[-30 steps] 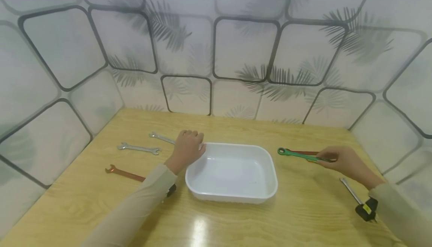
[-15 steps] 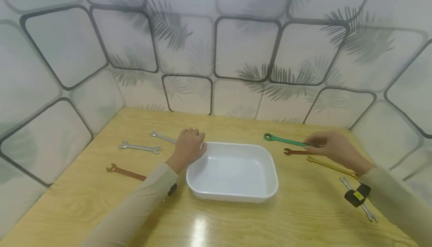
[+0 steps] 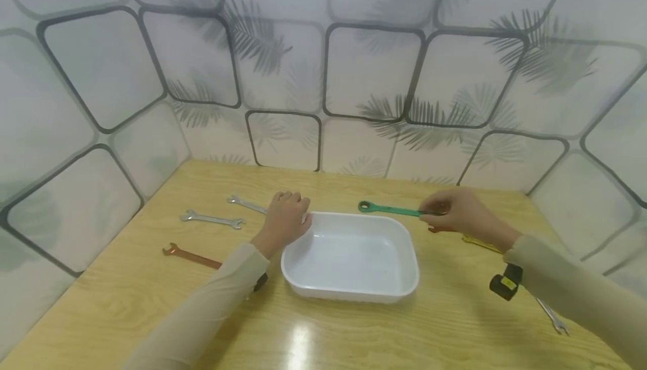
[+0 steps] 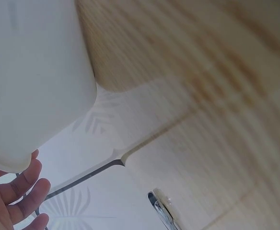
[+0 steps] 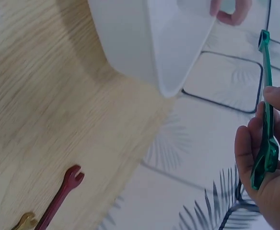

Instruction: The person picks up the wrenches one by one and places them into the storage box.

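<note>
My left hand (image 3: 284,219) grips the far left corner of a white rectangular tub (image 3: 349,260); in the left wrist view, fingers (image 4: 25,184) curl at its rim. My right hand (image 3: 462,213) holds a green combination wrench (image 3: 391,209), its ring end pointing left, behind the tub's far right corner. In the right wrist view the green wrench (image 5: 267,115) lies between thumb and fingers. Close by my right hand, a red wrench (image 3: 441,228) is mostly covered, and a gold wrench (image 3: 480,242) shows below the wrist.
Left of the tub lie two silver wrenches (image 3: 212,220) (image 3: 247,205) and a copper-coloured wrench (image 3: 194,257), partly behind my left sleeve. Another silver wrench (image 3: 552,316) lies at the right, partly under my right forearm. A patterned wall (image 3: 283,141) stands behind the wooden table (image 3: 242,336).
My right hand has carried the green wrench left and toward the wall, off the red and gold wrenches, to near the tub's far right corner. My left hand stays on the rim.
</note>
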The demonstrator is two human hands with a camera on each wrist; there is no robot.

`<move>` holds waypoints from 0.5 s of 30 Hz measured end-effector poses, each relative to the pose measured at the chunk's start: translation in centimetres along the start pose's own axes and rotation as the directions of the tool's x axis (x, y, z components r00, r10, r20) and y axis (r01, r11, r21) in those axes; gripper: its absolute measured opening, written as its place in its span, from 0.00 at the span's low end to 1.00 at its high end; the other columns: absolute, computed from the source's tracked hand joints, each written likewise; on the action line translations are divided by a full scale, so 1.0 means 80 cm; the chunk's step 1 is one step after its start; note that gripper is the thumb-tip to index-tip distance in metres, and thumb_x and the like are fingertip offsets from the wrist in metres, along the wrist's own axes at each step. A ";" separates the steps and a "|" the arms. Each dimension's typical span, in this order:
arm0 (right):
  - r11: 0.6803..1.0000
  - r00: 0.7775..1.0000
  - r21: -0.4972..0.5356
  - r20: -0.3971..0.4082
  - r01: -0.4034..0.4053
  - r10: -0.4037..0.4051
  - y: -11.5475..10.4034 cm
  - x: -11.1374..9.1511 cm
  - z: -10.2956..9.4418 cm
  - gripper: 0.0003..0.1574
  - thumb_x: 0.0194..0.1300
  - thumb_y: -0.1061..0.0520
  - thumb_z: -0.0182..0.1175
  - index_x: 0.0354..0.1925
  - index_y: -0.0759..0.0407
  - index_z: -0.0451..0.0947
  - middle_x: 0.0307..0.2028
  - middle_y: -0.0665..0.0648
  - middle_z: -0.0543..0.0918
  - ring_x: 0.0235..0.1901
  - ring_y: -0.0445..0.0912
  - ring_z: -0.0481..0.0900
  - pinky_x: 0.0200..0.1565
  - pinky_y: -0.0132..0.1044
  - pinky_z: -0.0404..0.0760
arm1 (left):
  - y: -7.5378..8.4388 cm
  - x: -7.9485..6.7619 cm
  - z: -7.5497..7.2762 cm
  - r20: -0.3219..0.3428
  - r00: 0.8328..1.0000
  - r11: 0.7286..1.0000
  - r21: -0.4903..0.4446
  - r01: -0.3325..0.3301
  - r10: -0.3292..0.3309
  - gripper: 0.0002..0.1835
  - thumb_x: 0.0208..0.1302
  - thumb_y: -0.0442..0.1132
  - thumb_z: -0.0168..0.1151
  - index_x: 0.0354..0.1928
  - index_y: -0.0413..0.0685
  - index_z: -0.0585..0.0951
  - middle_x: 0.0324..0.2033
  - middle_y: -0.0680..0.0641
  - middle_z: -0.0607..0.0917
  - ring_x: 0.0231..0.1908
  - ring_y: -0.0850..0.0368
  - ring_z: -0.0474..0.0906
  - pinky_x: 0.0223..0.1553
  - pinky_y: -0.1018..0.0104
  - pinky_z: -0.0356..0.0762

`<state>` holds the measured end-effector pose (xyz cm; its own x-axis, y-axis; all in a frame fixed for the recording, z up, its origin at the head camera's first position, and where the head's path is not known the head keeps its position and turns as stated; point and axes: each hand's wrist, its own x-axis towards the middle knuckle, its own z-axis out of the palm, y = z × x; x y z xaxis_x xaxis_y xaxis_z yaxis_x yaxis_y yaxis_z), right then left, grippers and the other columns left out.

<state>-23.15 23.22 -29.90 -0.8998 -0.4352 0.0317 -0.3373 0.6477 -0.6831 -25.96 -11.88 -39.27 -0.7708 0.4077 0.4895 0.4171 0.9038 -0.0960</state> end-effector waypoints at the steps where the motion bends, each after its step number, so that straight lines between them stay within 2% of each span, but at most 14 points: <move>1: 1.000 1.000 -0.019 0.001 0.004 -0.004 -0.003 0.002 0.003 0.13 0.57 0.59 0.65 0.40 0.65 0.81 0.37 0.63 0.85 0.28 0.37 0.84 0.31 0.32 0.83 | 0.000 0.000 0.000 -0.001 1.000 1.000 -0.003 0.000 0.000 0.11 0.56 0.44 0.62 0.37 0.45 0.81 0.29 0.45 0.82 0.35 0.49 0.80 0.46 0.52 0.78; 8: 0.996 0.999 -0.086 0.050 0.008 -0.004 -0.021 0.021 0.019 0.10 0.57 0.58 0.65 0.38 0.62 0.82 0.32 0.60 0.86 0.16 0.38 0.69 0.17 0.31 0.71 | 0.000 0.001 0.000 0.007 1.000 1.000 -0.009 -0.002 0.002 0.12 0.56 0.45 0.62 0.37 0.45 0.81 0.29 0.46 0.82 0.34 0.49 0.80 0.46 0.52 0.78; 9: 0.995 0.999 -0.096 0.050 0.015 -0.011 -0.023 0.024 0.021 0.09 0.57 0.58 0.65 0.37 0.61 0.82 0.32 0.59 0.86 0.17 0.37 0.70 0.17 0.31 0.70 | 0.000 0.001 0.000 0.008 1.000 1.000 -0.011 -0.003 0.003 0.11 0.56 0.45 0.62 0.37 0.45 0.81 0.29 0.46 0.82 0.34 0.49 0.80 0.46 0.52 0.78; 12: 0.990 0.996 -0.121 0.048 0.076 -0.071 -0.026 0.031 0.028 0.08 0.55 0.59 0.66 0.35 0.61 0.83 0.33 0.58 0.87 0.23 0.37 0.77 0.22 0.30 0.77 | -0.001 0.001 0.000 0.011 1.000 1.000 -0.015 -0.003 0.003 0.11 0.56 0.45 0.62 0.36 0.45 0.80 0.29 0.46 0.82 0.35 0.49 0.80 0.46 0.52 0.78; 15: 0.982 0.991 -0.140 0.040 0.128 -0.124 -0.029 0.037 0.034 0.07 0.54 0.61 0.66 0.34 0.63 0.83 0.34 0.59 0.87 0.32 0.40 0.82 0.34 0.32 0.82 | -0.001 0.001 0.001 0.009 1.000 1.000 -0.023 -0.002 0.002 0.10 0.56 0.44 0.62 0.35 0.45 0.80 0.28 0.46 0.82 0.34 0.49 0.79 0.46 0.53 0.78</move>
<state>-24.29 18.76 -30.21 -0.8392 -0.5368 0.0870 -0.4854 0.6674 -0.5648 -26.09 -11.94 -39.31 -0.7746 0.4106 0.4811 0.4294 0.8999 -0.0766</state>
